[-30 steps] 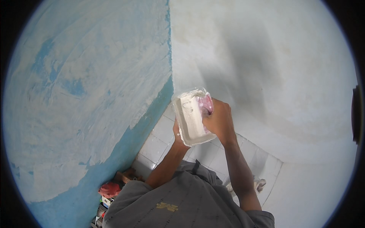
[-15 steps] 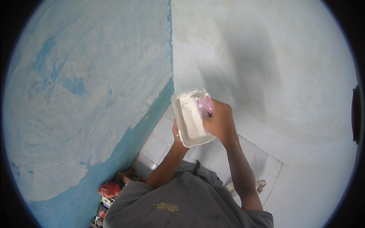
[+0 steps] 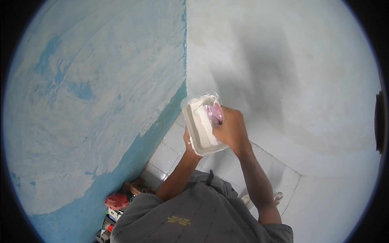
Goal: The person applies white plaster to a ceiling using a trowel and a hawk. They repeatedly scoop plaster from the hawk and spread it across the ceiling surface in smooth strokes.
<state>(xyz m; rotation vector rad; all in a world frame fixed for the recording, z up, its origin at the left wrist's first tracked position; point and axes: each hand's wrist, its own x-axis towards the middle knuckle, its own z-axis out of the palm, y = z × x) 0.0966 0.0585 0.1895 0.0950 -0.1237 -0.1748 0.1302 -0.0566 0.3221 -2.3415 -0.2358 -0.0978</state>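
Observation:
A clear rectangular plastic tub point(image 3: 192, 129) with white putty in it is held up in front of me by my left hand point(image 3: 188, 141). That hand is closed around the tub's left side and underside, and most of its fingers are hidden behind it. My right hand point(image 3: 233, 126) grips a pink putty spreader point(image 3: 215, 113) inside the tub, near its right wall. White putty coats the spreader's left face and edge. Dried putty smears the tub's rim.
On the left, a blue wall point(image 3: 133, 162) is partly coated with white filler. A white wall point(image 3: 324, 101) meets it at the corner. Below lies a white tiled floor point(image 3: 164, 156). A red cloth-like thing point(image 3: 116, 201) and other items sit at lower left; a whitish bundle point(image 3: 278, 197) lies at lower right.
My right hand has shifted the spreader slightly left within the tub, and more putty shows along its face. The left hand still supports the tub, almost unmoved.

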